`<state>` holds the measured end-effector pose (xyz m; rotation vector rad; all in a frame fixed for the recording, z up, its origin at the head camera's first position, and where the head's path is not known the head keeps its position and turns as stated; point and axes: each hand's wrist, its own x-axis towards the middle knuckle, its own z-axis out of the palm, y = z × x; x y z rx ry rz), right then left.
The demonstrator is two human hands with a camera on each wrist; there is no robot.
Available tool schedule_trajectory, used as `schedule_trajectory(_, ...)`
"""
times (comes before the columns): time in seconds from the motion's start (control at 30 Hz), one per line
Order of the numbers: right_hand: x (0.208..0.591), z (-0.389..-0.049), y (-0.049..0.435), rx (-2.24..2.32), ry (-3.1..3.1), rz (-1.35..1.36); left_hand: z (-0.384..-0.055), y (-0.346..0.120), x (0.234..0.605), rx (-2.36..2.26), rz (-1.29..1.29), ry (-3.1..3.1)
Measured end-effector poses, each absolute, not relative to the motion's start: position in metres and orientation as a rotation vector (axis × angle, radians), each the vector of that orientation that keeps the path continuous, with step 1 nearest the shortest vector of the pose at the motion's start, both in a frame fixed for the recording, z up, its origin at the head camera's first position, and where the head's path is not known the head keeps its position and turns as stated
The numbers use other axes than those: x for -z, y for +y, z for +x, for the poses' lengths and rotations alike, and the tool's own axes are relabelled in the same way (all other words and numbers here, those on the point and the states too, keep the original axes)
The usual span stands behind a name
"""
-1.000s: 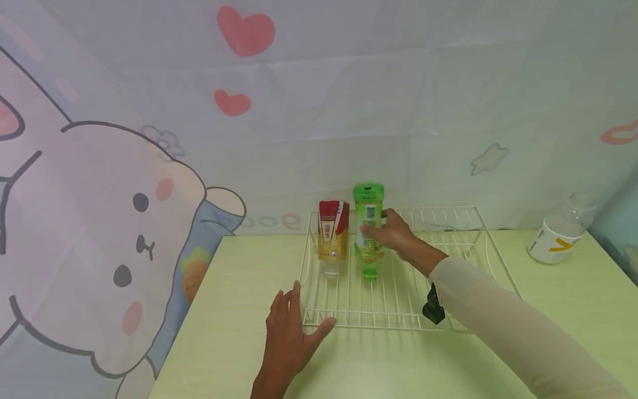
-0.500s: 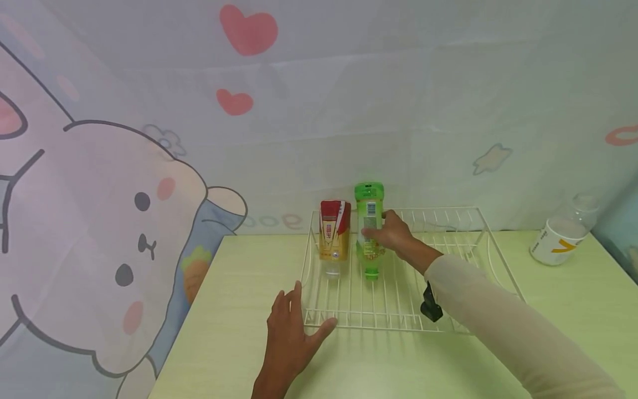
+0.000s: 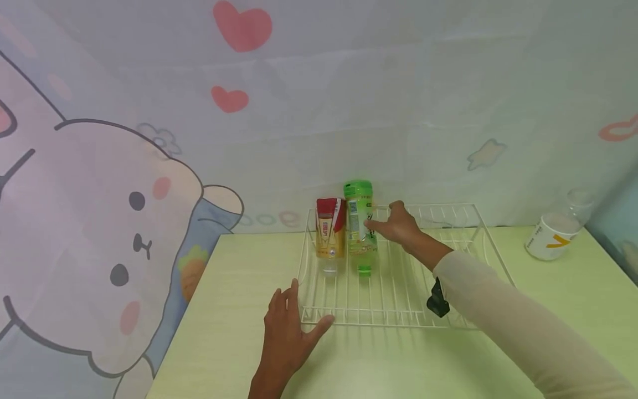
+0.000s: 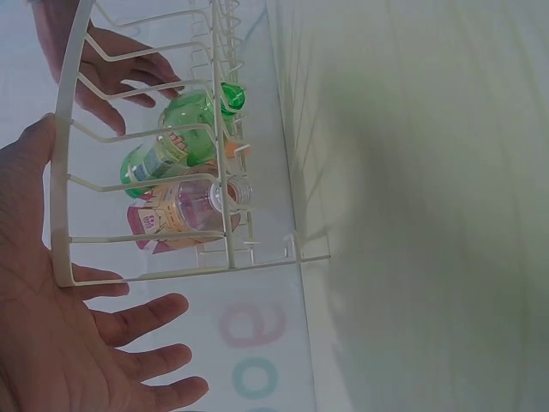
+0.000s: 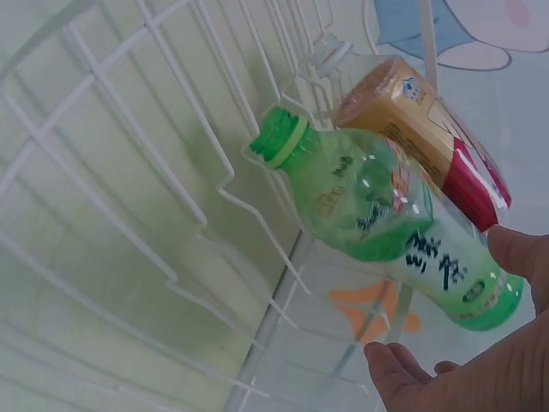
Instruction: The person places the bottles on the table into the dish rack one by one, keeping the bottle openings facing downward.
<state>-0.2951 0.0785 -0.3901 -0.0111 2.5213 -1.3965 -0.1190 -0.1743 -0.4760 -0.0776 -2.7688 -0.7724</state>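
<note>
A white wire rack [image 3: 389,324] stands on the table, with two empty bottles upside down in its left part. The green bottle [image 3: 360,221] leans a little left, close beside the bottle with a red and gold label [image 3: 330,233]. My right hand [image 3: 404,226] is at the green bottle's right side; in the right wrist view its thumb is by the bottle's base, the other fingers apart from it. My left hand [image 3: 285,332] rests at the rack's front left corner. In the left wrist view its thumb touches the frame and its fingers [image 4: 141,322] are spread.
At the table's right side stands a clear bottle with a white label [image 3: 555,235]. A printed cloth [image 3: 349,127] hangs behind the table [image 3: 239,288]. A black device [image 3: 437,299] is strapped at my right wrist.
The green bottle has tilted and shifted left toward the red and gold one. My right hand has let go of it and opened slightly. My left hand stays at the corner.
</note>
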Motion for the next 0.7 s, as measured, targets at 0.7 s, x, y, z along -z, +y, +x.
schedule_trajectory(0.7,0.372,-0.286,0.134,1.486,2.453,0.043,-0.120,-0.175,0.479,0.761,-0.083,-2.756)
